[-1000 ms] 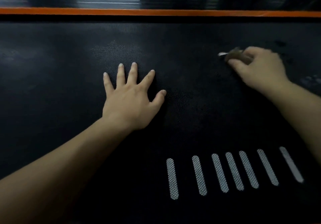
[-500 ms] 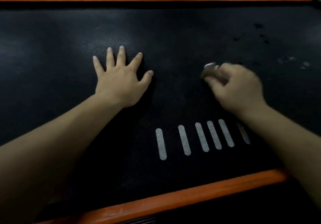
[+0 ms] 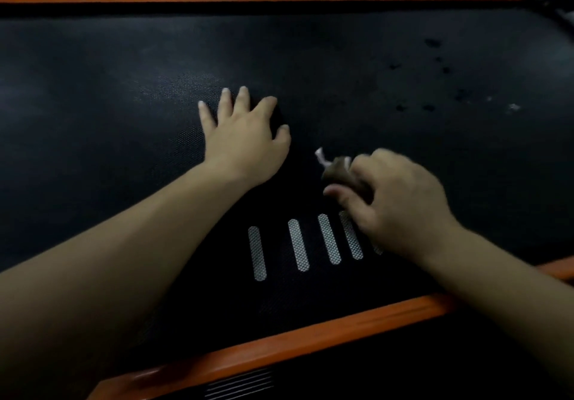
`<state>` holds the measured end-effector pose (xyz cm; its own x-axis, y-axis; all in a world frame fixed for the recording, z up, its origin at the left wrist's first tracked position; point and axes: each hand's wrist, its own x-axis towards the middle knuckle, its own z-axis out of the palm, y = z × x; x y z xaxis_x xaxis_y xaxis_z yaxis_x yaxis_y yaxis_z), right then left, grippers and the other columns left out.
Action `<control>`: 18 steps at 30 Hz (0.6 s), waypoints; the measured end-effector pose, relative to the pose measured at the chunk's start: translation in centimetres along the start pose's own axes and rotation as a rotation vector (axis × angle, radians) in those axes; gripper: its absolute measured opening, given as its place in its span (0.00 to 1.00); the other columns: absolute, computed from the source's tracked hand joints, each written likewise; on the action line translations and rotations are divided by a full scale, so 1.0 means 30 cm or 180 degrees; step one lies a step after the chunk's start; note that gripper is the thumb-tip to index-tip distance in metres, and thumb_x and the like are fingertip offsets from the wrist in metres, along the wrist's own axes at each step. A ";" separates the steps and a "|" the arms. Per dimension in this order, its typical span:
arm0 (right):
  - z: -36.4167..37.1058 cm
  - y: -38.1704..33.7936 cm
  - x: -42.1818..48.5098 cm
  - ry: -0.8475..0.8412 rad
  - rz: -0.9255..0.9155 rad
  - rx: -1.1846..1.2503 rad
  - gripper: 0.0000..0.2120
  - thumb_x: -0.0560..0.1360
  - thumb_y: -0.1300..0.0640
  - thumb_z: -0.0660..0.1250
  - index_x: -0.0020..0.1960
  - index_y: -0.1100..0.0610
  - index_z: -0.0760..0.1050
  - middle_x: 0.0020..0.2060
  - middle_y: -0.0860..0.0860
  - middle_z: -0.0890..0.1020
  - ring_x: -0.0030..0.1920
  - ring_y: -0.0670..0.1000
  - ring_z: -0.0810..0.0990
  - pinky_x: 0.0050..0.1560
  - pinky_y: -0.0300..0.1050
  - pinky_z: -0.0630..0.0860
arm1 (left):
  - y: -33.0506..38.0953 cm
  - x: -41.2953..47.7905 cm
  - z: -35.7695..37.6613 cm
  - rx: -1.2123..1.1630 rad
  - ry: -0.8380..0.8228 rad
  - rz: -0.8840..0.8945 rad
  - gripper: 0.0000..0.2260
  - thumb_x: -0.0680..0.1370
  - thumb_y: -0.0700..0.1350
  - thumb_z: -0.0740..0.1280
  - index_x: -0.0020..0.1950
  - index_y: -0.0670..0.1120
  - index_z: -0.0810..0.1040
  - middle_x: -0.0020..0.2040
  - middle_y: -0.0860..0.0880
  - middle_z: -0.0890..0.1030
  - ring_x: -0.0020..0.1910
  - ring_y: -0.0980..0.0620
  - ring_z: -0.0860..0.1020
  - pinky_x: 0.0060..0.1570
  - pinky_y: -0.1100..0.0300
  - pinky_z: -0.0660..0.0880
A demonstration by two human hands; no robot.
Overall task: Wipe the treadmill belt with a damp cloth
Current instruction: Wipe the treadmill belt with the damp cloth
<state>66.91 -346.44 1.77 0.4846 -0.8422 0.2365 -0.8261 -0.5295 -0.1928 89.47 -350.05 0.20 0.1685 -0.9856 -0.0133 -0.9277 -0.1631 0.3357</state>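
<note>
As right hand [image 3: 400,204], gripping cloth [image 3: 337,170], sweeps inward from 2 o'clock, left hand [image 3: 245,139] stays flat, fingers spread, on belt [image 3: 93,120]; spots [image 3: 432,42] at 2 o'clock remain unwiped.

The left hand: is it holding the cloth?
No, the left hand rests spread on the belt; the right hand grips the cloth.

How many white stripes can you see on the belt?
5. Four stripes sit in a row on the belt, left of the right hand; a sliver of a fifth peeks out beside it. More may be hidden under that hand.
</note>
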 end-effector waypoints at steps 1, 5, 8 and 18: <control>-0.001 -0.013 -0.027 -0.0096 -0.0116 0.0056 0.16 0.76 0.34 0.56 0.41 0.46 0.64 0.35 0.47 0.68 0.33 0.48 0.68 0.31 0.42 0.62 | 0.023 0.005 0.008 0.0026 -0.0037 -0.0029 0.25 0.82 0.60 0.56 0.79 0.57 0.62 0.84 0.42 0.53 0.83 0.39 0.44 0.76 0.31 0.36; 0.014 0.133 0.065 0.0162 -0.0285 -0.0299 0.16 0.78 0.39 0.56 0.42 0.50 0.71 0.36 0.49 0.71 0.36 0.56 0.75 0.33 0.43 0.65 | 0.056 0.015 0.033 0.0169 -0.0073 -0.0150 0.25 0.82 0.61 0.54 0.80 0.58 0.60 0.84 0.43 0.50 0.82 0.39 0.41 0.74 0.28 0.35; -0.002 0.285 0.191 0.0229 0.0720 -0.0385 0.15 0.79 0.40 0.59 0.43 0.51 0.70 0.40 0.51 0.73 0.44 0.60 0.78 0.38 0.48 0.68 | 0.064 0.017 0.033 0.0208 -0.0091 -0.0184 0.25 0.83 0.61 0.54 0.79 0.56 0.60 0.84 0.42 0.49 0.82 0.38 0.41 0.74 0.28 0.35; 0.019 0.378 0.314 0.0110 0.0206 -0.0270 0.13 0.78 0.39 0.60 0.50 0.48 0.73 0.43 0.52 0.77 0.46 0.58 0.79 0.40 0.46 0.69 | 0.126 0.120 0.083 0.0267 0.0029 -0.0003 0.26 0.84 0.61 0.49 0.82 0.59 0.56 0.85 0.48 0.49 0.83 0.43 0.41 0.77 0.35 0.36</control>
<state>62.27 -360.44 1.25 0.4203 -0.8696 0.2592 -0.8775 -0.4622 -0.1279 85.73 -354.31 -0.93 0.1721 -0.9851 -0.0048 -0.9522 -0.1676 0.2556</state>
